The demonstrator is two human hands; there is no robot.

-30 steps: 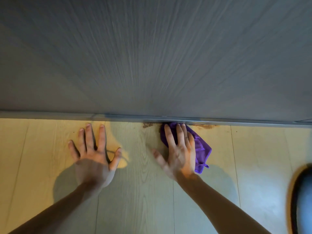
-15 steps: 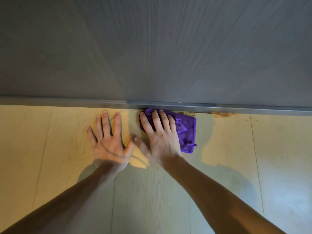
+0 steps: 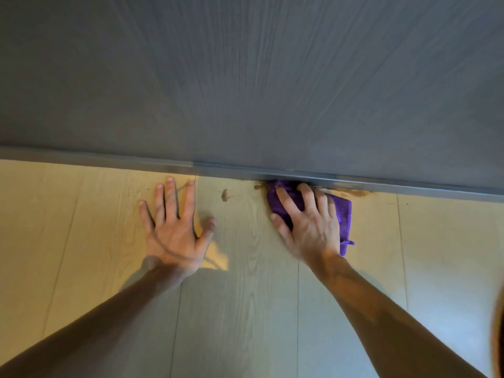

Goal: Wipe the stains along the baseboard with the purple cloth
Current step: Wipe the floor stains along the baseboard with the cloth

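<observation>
Right hand (image 3: 309, 227) pressing flat on the purple cloth (image 3: 342, 214), now shifted rightward along the grey baseboard (image 3: 109, 159), brown stains (image 3: 351, 192) beside it, a small smear (image 3: 224, 195) uncovered, left hand (image 3: 174, 230) splayed flat on the wood floor (image 3: 245, 323), hands farther apart than before

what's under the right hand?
The purple cloth, pressed flat on the floor by the right hand against the baseboard. Brown stains show either side of it; whether any stain lies beneath the cloth cannot be seen.
</observation>
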